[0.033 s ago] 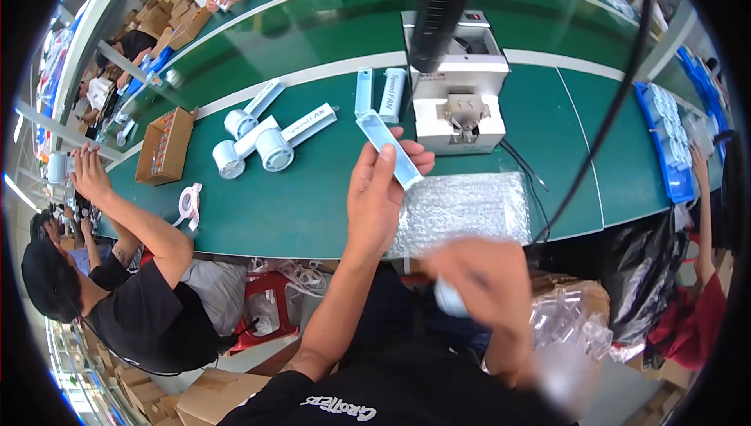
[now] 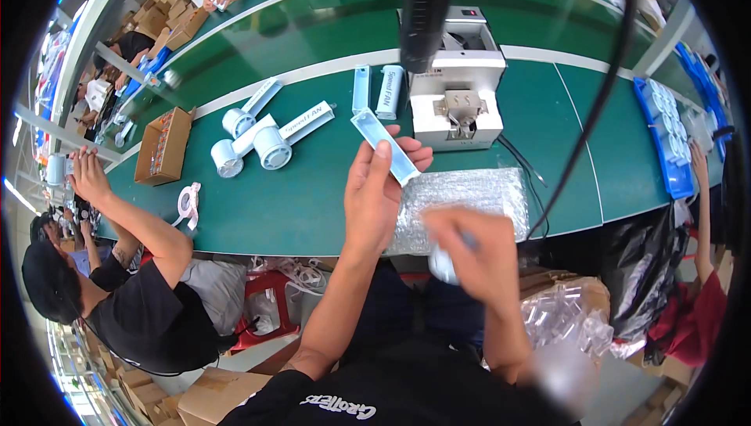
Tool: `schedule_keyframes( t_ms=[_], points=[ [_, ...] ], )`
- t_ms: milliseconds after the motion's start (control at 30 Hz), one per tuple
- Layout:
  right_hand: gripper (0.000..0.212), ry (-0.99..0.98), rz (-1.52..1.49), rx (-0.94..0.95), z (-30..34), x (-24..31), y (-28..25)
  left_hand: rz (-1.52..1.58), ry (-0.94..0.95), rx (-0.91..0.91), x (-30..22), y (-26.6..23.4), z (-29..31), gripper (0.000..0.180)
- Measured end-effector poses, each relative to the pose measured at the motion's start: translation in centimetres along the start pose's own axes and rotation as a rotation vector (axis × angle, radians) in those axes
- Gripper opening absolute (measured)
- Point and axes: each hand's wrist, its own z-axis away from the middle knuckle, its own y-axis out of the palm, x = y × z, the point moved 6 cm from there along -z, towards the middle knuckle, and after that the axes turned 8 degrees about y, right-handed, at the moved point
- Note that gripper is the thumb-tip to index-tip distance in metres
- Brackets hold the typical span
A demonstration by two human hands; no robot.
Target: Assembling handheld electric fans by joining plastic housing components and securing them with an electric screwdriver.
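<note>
My left hand is closed around a light-blue, trough-shaped plastic handle shell, its hollow side facing up and my thumb pressed on it. My right hand, smeared by motion, is at the table's near edge with its fingers curled. Below those fingers shows a light-blue rounded plastic part, mostly hidden by the hand. Under and beside both hands lies a bubble-wrap sheet. Just beyond the left hand, another open shell and a closed handle piece lie on the green table.
A white machine with a metal fixture stands ahead, a black post and cable hanging before it. Several handheld fans, a tape roll and a cardboard box lie left. A blue tray is right. A co-worker sits left.
My right hand has moved up and slightly left toward the bubble wrap, the light-blue rounded part moving with it. My left hand keeps its hold on the shell, almost still.
</note>
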Motion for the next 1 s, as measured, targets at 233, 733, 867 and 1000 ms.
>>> schedule_keyframes(
  t_ms=[233,733,867,1000],
  points=[
    [0.010,-0.004,-0.113,-0.233,-3.3,-2.7,2.5,0.034,0.067,-0.063,-0.8,-0.3,0.2,0.040],
    [0.030,-0.282,0.005,-0.426,-2.8,-3.8,2.5,-0.325,0.302,0.126,-0.6,1.7,0.3,0.043],
    [0.050,-0.209,-0.222,-0.334,-2.3,-5.1,0.3,-0.484,0.319,0.229,0.7,2.8,0.8,0.044],
    [0.059,-0.196,-0.141,-0.191,-3.4,-1.7,-2.9,-0.613,0.276,0.302,1.1,4.0,1.3,0.043]
  ],
)
